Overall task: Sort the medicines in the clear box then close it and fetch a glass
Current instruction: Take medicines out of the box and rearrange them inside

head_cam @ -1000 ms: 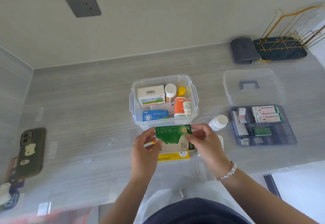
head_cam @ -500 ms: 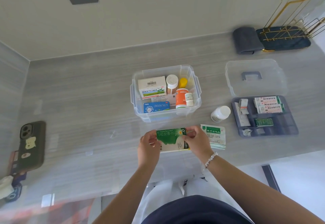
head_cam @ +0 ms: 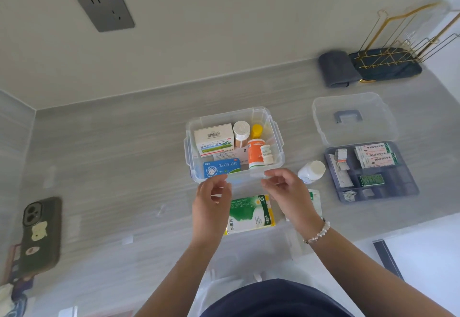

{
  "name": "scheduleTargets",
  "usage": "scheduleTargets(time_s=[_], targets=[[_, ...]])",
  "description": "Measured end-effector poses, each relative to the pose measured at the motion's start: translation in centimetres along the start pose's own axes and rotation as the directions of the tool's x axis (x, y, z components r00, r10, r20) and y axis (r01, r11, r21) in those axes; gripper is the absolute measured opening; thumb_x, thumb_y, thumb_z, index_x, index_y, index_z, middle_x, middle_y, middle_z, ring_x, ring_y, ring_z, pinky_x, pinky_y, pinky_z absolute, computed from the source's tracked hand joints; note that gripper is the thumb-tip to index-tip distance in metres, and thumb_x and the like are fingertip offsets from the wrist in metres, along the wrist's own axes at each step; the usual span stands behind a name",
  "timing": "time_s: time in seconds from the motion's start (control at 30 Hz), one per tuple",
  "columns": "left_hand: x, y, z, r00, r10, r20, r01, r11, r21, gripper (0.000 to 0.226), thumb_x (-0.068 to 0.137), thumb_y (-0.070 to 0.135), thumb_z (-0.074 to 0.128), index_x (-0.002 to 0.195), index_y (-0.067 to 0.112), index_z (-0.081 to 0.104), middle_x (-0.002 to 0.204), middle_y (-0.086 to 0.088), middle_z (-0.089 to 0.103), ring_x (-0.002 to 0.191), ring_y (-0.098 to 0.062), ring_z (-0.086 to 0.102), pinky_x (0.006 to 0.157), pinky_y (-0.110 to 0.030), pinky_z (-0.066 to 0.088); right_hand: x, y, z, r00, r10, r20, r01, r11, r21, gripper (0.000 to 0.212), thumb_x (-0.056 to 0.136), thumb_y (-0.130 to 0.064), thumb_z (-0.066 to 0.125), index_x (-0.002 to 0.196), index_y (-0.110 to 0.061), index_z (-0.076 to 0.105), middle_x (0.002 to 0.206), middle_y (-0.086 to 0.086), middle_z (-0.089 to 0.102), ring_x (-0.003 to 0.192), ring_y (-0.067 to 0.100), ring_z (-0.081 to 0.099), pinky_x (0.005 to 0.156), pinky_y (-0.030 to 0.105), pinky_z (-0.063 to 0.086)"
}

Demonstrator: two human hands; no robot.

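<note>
I saw the worktop (head_cam: 99,167) carrying one clear box (head_cam: 278,142) mid-way along, holding two cartons, one blue packet and four bottles. Its lid (head_cam: 373,107) and one grey tray (head_cam: 408,187) of sachets lay toward the right edge. The green packet (head_cam: 251,213), held a moment before, lay at the near edge. My left hand (head_cam: 211,207) and right hand (head_cam: 288,192) hovered relaxed, gripping nothing.

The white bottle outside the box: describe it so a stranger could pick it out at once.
Start at the open clear box in the middle of the grey counter, then look just to its right, before the grey divided tray. The white bottle lies there tilted, alone on the counter, while the other bottles sit inside the box.
</note>
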State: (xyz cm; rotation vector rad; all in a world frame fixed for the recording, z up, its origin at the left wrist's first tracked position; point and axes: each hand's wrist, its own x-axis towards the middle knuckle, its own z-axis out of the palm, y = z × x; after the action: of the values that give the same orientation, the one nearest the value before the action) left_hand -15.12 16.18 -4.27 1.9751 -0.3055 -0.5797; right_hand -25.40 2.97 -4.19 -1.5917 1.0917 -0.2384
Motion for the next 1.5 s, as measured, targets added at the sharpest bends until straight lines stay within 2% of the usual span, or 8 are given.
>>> scheduleTargets(time_s=[0.37,0.6,0.7,0.8,0.9,1.07,1.23,1.5], targets=[[8.8,2.4,0.4,0.973,-0.145,0.182,0.098,0.965,0.242,0.034,0.092,0.018,0.042,0.124,0.014,0.051,0.123,-0.011,0.059,0.099,-0.027,0.060,0.061,-0.025,0.046,7.4,-5.3,2.9,0.968,-0.082,0.236,0.144,0.956,-0.256,0.025,0.090,-0.018,0.056,0.112,-0.009,0.064,0.107,0.004,0.070,0.090,0.020,0.069,0.075,0.027,0.058],[12.1,2.5,1.5,0.833,-0.414,0.367,0.261,0.880,0.398,0.052,0.093,0.012,0.044,0.141,0.020,0.026,0.129,-0.013,0.053,0.090,-0.023,0.062,0.055,-0.022,0.051,11.7,-5.5,5.5,0.850,0.315,0.423,-0.003,0.805,-0.593,0.023,0.093,-0.015,0.043,0.108,-0.005,0.057,0.077,0.007,0.055,0.080,0.020,0.055,0.064,0.025,0.045],[12.8,1.9,1.7,0.805,-0.467,0.367,0.322,0.862,0.391,0.053,0.090,0.008,0.043,0.141,0.018,0.029,0.106,-0.013,0.057,0.065,-0.015,0.048,0.052,-0.026,0.040,12.8,-4.4,5.9,0.796,0.418,0.438,-0.127,0.822,-0.555,0.016,0.092,-0.009,0.044,0.099,-0.001,0.056,0.085,0.014,0.056,0.086,0.024,0.056,0.078,0.032,0.050],[13.1,1.3,1.8,0.792,-0.494,0.357,0.369,0.855,0.364,0.055,0.089,0.006,0.045,0.140,0.021,0.032,0.095,-0.006,0.055,0.065,-0.012,0.045,0.054,-0.022,0.038,13.1,-3.9,5.8,0.770,0.465,0.437,-0.192,0.822,-0.536,0.018,0.090,-0.008,0.050,0.072,-0.013,0.050,0.075,0.004,0.054,0.077,0.020,0.059,0.068,0.024,0.051],[13.2,1.2,1.7,0.789,-0.496,0.363,0.398,0.863,0.313,0.053,0.089,0.006,0.047,0.137,0.023,0.036,0.087,0.003,0.052,0.070,-0.010,0.047,0.056,-0.020,0.039,13.6,-3.2,5.4,0.778,0.433,0.455,-0.122,0.814,-0.567,0.017,0.092,-0.016,0.050,0.076,-0.010,0.050,0.091,0.012,0.064,0.095,0.023,0.066,0.091,0.035,0.054],[13.0,1.3,1.1,0.783,-0.478,0.399,0.428,0.878,0.213,0.055,0.087,0.008,0.057,0.138,0.020,0.038,0.126,-0.005,0.051,0.097,-0.018,0.051,0.060,-0.020,0.040,13.1,-3.7,3.7,0.830,0.373,0.415,-0.206,0.896,-0.393,0.003,0.086,-0.013,0.060,0.089,-0.013,0.060,0.102,0.014,0.066,0.103,0.030,0.067,0.079,0.030,0.058],[12.0,3.1,-0.7,0.815,-0.409,0.409,0.393,0.911,0.129,0.054,0.088,0.018,0.061,0.136,0.029,0.039,0.140,-0.002,0.039,0.111,-0.014,0.048,0.060,-0.011,0.041,10.8,-5.4,2.5,0.885,0.251,0.393,-0.111,0.932,-0.346,0.038,0.084,-0.017,0.064,0.120,-0.003,0.057,0.111,0.015,0.069,0.090,0.025,0.071,0.083,0.039,0.058],[8.8,5.3,-3.4,0.973,-0.088,0.212,0.115,0.986,-0.119,0.044,0.086,0.003,0.059,0.122,0.030,0.055,0.113,0.009,0.064,0.091,0.019,0.057,0.066,-0.004,0.047,6.7,-7.9,0.7,0.992,-0.035,0.120,0.027,0.997,0.069,0.046,0.078,-0.001,0.066,0.077,-0.047,0.067,0.074,-0.030,0.068,0.074,-0.010,0.066,0.074,0.014,0.054]])
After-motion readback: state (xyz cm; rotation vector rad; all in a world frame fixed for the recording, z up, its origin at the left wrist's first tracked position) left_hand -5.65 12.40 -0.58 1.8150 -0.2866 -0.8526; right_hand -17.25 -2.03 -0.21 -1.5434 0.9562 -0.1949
